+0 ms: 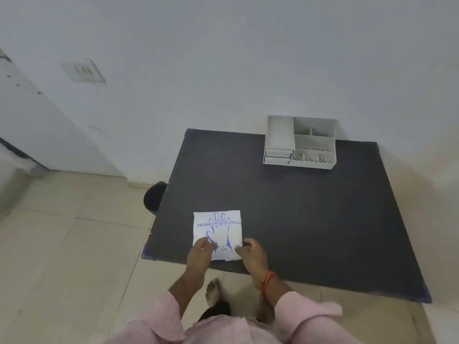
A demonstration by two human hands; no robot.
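Note:
A white packet of disposable polyethylene gloves (218, 229), printed with a blue hand outline, lies flat on the dark table (285, 212) near its front left corner. My left hand (200, 254) pinches the packet's lower left part. My right hand (250, 254) holds its lower right edge with curled fingers. Both hands reach over the table's front edge, and they cover the packet's bottom corners.
A white plastic organiser (300, 142) with several empty compartments and small drawers stands at the table's back, against the wall. A black round bin (152, 198) sits on the tiled floor by the table's left edge. My bare foot (213, 292) is below the front edge.

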